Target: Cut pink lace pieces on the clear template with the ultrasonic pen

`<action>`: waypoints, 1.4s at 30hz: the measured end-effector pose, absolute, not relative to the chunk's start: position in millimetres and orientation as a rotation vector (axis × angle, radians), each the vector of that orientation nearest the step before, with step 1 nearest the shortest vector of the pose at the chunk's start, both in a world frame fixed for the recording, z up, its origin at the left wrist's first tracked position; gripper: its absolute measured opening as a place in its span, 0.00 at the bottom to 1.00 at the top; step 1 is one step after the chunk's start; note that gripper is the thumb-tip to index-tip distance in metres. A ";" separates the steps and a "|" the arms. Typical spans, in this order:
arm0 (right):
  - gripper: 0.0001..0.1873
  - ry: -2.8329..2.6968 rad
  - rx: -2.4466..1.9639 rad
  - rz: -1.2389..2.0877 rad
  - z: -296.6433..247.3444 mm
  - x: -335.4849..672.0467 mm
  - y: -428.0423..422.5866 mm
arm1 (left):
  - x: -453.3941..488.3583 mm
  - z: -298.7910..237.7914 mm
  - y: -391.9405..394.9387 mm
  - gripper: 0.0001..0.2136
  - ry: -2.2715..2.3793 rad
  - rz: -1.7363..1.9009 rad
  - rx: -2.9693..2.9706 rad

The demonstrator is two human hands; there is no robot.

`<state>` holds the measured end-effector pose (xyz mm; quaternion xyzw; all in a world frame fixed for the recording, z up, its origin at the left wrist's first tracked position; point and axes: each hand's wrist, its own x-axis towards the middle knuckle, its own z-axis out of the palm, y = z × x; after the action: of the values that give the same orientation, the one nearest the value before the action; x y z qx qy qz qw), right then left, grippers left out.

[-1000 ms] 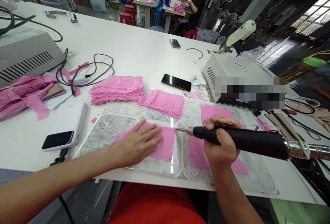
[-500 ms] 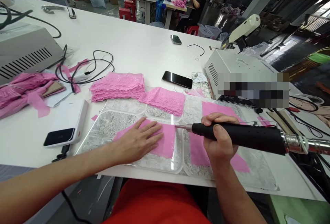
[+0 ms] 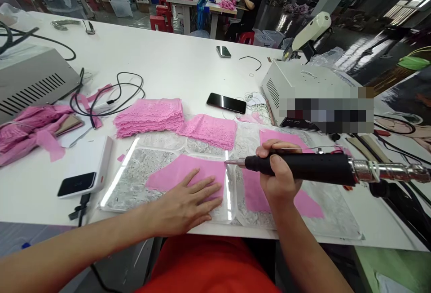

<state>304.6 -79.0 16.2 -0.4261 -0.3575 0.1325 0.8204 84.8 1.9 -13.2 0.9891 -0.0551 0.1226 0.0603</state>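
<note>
My left hand [image 3: 183,205] lies flat with fingers spread on the near edge of a pink fabric piece [image 3: 188,169], which rests on a clear plastic plate [image 3: 131,180]. My right hand [image 3: 278,174] grips a black-handled cutting tool [image 3: 303,168] with a metal tip [image 3: 232,163]; the tip points left at the fabric piece's right corner. Under my right hand a second pink piece [image 3: 256,194] lies on another clear plate [image 3: 336,221].
A stack of pink lace [image 3: 150,115] and a loose lace piece [image 3: 208,130] lie behind the plates. A black phone [image 3: 226,103], a white control box [image 3: 296,88], a power bank [image 3: 85,171], cables [image 3: 111,95] and a grey machine [image 3: 33,82] stand around. A person sews at the far back.
My left hand slid toward me from the middle of the fabric piece to its near edge, uncovering most of it. The tool stayed near the piece's right corner.
</note>
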 end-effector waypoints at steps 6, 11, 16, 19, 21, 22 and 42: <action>0.07 -0.721 -0.892 0.276 19.3 305.0 -81.3 | 82.3 -13.2 -5.2 0.18 -0.146 0.403 3.010; 0.08 -0.731 -0.864 0.241 20.4 306.0 -89.1 | 81.3 -15.7 -12.5 0.19 -0.084 0.485 3.001; 0.08 -0.748 -0.865 0.279 19.7 306.1 -94.6 | 77.8 -18.1 -17.5 0.19 -0.046 0.526 2.978; 0.09 -0.782 -0.852 0.317 19.7 305.3 -96.6 | 76.7 -19.5 -18.9 0.20 -0.029 0.555 2.971; 0.09 -0.796 -0.851 0.330 19.6 305.2 -97.6 | 76.7 -20.1 -19.3 0.20 -0.029 0.554 2.972; 0.09 -0.798 -0.854 0.331 19.6 305.4 -98.0 | 76.7 -20.3 -19.4 0.19 -0.029 0.555 2.972; 0.07 -0.830 -0.886 0.342 18.4 304.0 -97.5 | 75.9 -22.3 -20.0 0.19 -0.031 0.559 2.955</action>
<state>304.0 -97.5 18.4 -0.4143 -0.3880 0.1599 0.8076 75.9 -20.0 -22.3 0.9803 -0.0102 0.1856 0.0672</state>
